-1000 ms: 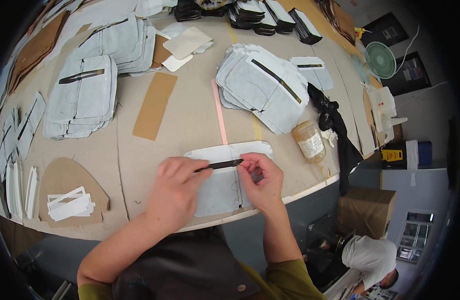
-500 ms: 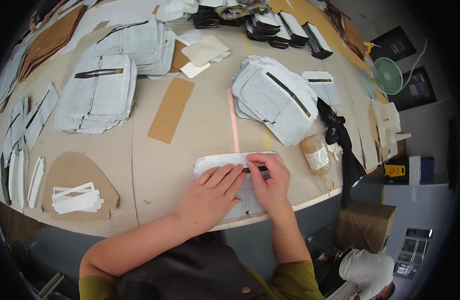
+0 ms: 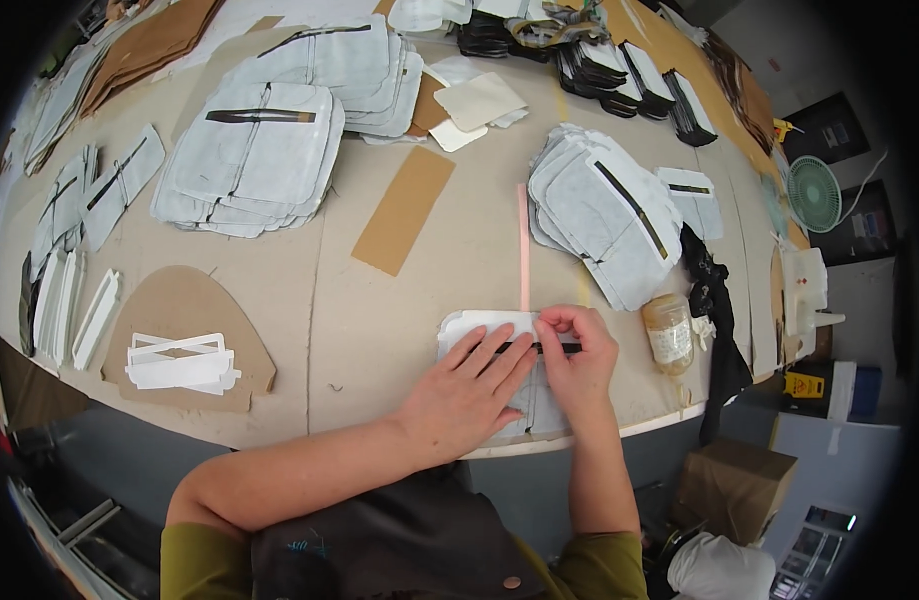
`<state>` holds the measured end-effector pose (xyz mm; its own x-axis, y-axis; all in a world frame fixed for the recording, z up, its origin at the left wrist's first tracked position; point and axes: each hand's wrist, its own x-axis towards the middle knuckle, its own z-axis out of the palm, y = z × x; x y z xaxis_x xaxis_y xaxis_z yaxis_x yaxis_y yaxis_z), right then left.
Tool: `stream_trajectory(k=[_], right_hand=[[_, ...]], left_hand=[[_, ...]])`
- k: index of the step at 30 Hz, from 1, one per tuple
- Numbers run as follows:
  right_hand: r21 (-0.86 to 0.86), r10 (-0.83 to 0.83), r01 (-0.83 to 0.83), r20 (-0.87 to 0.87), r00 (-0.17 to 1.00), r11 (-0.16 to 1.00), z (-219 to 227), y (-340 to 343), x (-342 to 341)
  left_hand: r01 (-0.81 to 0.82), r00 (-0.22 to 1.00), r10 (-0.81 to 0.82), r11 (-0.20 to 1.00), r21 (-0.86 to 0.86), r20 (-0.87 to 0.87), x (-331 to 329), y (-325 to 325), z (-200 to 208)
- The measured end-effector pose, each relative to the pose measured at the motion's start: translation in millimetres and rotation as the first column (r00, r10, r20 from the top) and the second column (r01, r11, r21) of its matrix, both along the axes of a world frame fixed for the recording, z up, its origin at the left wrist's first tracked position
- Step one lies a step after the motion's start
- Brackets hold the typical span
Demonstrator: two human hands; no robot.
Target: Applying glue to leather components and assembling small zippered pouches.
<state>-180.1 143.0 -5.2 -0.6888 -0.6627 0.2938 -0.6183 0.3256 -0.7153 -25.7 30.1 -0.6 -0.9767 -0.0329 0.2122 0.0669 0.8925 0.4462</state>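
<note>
A small pale grey-white fabric panel (image 3: 467, 322) lies flat at the table's near edge, with a dark strip (image 3: 561, 348) running across it. My left hand (image 3: 457, 398) rests flat on the panel, fingers stretched out and slightly spread over the strip's left part. At the panel's upper right, my right hand (image 3: 583, 362) has thumb and forefinger pressed together just above the strip. Whatever is between those fingertips is too small to make out. Part of the panel is hidden under both hands.
Stacks of similar pale panels (image 3: 249, 150) and more panels (image 3: 604, 215) lie farther off. A jar (image 3: 669, 335) and black cloth (image 3: 714, 320) sit to the right. Brown card (image 3: 404, 210) and a rounded board (image 3: 189, 300) with white frames (image 3: 184, 370) lie leftward.
The view has shifted, so the table's things appear farther right. My left fingers have spread a little. My right hand's pinch has moved left and up relative to the dark strip, uncovering its right end.
</note>
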Motion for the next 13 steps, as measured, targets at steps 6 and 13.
stream_trajectory(k=[6, 13], right_hand=[[-0.011, 0.013, -0.014, -0.028, 1.0, 1.0, 0.5, -2.5, -3.9], [0.007, 0.008, -0.008, 0.067, 0.998, 1.0, 13.1, 8.0, -8.6]], left_hand=[[-0.067, 0.997, 0.072, 0.967, 0.247, -0.01, 6.5, -11.9, -0.3], [-0.158, 0.977, 0.185, 0.963, 0.218, -0.111, 19.2, -33.1, 7.9]])
